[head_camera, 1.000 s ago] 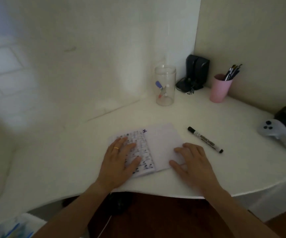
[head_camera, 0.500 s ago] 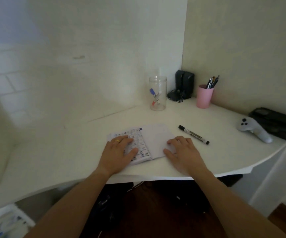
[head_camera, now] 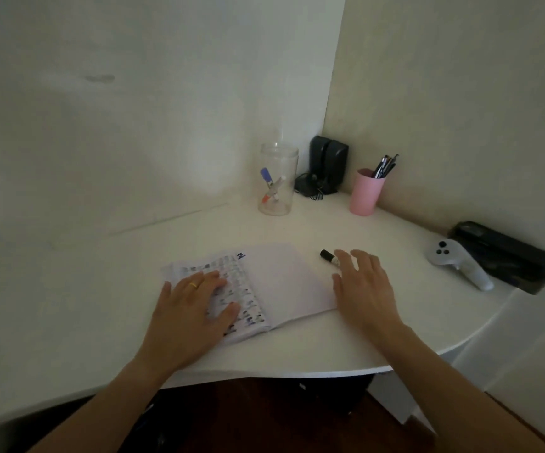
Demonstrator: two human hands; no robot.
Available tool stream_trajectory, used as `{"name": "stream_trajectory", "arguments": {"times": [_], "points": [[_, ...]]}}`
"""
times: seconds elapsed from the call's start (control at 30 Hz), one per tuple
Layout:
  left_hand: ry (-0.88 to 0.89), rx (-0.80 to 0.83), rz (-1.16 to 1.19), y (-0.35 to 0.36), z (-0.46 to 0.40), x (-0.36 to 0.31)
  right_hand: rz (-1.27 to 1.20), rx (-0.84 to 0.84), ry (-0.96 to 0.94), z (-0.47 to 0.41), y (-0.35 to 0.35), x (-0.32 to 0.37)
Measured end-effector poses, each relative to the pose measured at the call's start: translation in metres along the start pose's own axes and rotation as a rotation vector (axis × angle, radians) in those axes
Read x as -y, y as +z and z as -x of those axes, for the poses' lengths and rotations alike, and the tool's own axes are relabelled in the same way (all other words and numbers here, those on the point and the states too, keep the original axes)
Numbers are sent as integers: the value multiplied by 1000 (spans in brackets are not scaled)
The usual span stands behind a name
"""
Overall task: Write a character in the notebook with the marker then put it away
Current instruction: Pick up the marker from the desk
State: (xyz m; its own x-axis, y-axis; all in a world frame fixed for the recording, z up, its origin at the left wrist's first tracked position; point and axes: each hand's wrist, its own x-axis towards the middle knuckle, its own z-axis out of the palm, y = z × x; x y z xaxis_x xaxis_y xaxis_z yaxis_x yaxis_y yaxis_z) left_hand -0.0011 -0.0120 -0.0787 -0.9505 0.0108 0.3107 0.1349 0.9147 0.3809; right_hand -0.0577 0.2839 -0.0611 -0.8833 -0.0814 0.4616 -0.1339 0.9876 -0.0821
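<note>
An open notebook (head_camera: 284, 282) lies on the white desk (head_camera: 134, 322), its left page full of small marks, its right page blank. My left hand (head_camera: 192, 308) rests flat on the left page, fingers spread, a gold ring on one finger. A black-capped marker (head_camera: 328, 256) lies on the desk just right of the notebook. My right hand (head_camera: 362, 286) hovers over the marker's body with fingers apart, hiding all but the cap end. Whether the fingers touch it I cannot tell.
At the back corner stand a clear jar (head_camera: 276, 179) with markers, a pair of black speakers (head_camera: 326, 165) and a pink cup (head_camera: 366, 192) of pens. A white controller (head_camera: 457, 264) and a black case (head_camera: 506, 256) lie at the right. The desk's curved front edge is near.
My right hand has left the notebook's right page and moved right and forward over the marker. My left hand stays on the left page.
</note>
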Motion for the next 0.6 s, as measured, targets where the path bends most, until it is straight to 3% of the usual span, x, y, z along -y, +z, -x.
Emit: {"name": "stream_trajectory", "arguments": {"times": [0.13,0.27,0.43,0.6], "points": [[-33,23,166,-6,-10,9,170,149,6,-21,9,-12],[7,85,143,-14,-32,18,117,112,-35,-42,14,-9],[42,61,159,-21,-85,17,-101,-59,-217,-74,12,34],[125,-101,206,-12,-134,13,-416,-125,-358,-112,26,83]]}}
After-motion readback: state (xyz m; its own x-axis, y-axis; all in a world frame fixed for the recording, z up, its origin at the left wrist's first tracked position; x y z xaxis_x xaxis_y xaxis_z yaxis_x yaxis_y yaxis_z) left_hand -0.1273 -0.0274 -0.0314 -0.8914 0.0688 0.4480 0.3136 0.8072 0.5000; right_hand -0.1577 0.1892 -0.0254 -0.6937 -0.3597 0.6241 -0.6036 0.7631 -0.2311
